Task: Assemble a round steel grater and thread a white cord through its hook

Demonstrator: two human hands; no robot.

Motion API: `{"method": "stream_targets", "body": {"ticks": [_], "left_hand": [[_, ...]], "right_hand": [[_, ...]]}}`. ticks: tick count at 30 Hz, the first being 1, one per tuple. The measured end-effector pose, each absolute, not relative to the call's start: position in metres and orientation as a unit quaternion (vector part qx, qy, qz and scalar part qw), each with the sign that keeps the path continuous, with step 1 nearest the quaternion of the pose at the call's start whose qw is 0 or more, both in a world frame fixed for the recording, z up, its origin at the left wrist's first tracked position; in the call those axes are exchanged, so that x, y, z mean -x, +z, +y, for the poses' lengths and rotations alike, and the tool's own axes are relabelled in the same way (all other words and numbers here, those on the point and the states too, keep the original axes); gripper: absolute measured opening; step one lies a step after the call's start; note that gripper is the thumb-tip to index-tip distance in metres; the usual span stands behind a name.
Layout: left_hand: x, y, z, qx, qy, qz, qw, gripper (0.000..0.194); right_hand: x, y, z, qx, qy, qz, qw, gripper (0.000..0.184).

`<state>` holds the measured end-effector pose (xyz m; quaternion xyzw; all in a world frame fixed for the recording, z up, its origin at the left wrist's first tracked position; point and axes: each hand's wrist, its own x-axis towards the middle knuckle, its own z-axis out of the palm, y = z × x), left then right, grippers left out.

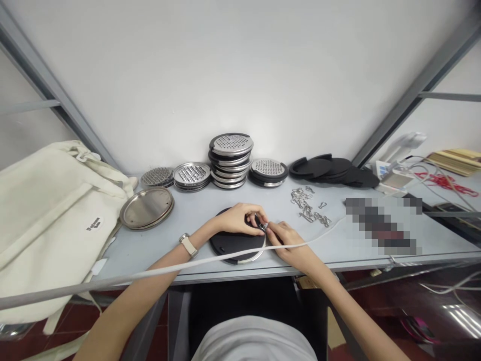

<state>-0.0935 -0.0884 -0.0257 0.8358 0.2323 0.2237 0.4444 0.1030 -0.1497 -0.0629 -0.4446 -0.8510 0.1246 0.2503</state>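
A round black disc [238,244] with a silver metal edge along its right side lies near the table's front edge. Over its upper right part, my left hand [240,219] is curled with thumb and fingers closed on a small metal snap clip [262,227]. From the right, my right hand [287,241] meets it, fingertips pinched together at the clip's end by the disc's rim. The fingers partly hide the clip. Similar loose metal clips [308,206] lie in a scattered pile to the right.
Along the wall stand grater discs [192,173], a tall stack of black-rimmed graters [231,160], a shorter one [268,172] and black covers [330,169]. Metal lids [147,207] sit left, beside a cream bag [56,215]. A white cable [150,273] crosses in front of my hands.
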Motion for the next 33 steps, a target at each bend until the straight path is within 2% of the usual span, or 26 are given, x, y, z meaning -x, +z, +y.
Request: {"method": "stream_targets", "body": {"ticks": [10, 17, 27, 33], "left_hand": [[0.0938, -0.0234, -0.0892, -0.841, 0.253, 0.212, 0.429, 0.033], [0.0921, -0.0272, -0.0893, -0.817, 0.259, 0.212, 0.47, 0.04], [0.0931, -0.0257, -0.0888, -0.84, 0.268, 0.221, 0.416, 0.037], [0.0938, -0.0261, -0.0892, -0.835, 0.256, 0.221, 0.434, 0.033]], "right_hand": [[-0.1037, -0.0623, -0.1508, 0.447, 0.121, -0.85, 0.25, 0.02], [-0.1019, -0.0599, -0.1504, 0.448, 0.12, -0.851, 0.246, 0.025], [-0.1018, -0.0593, -0.1506, 0.444, 0.126, -0.851, 0.252, 0.024], [-0.1018, -0.0602, -0.149, 0.445, 0.136, -0.852, 0.241, 0.025]]}}
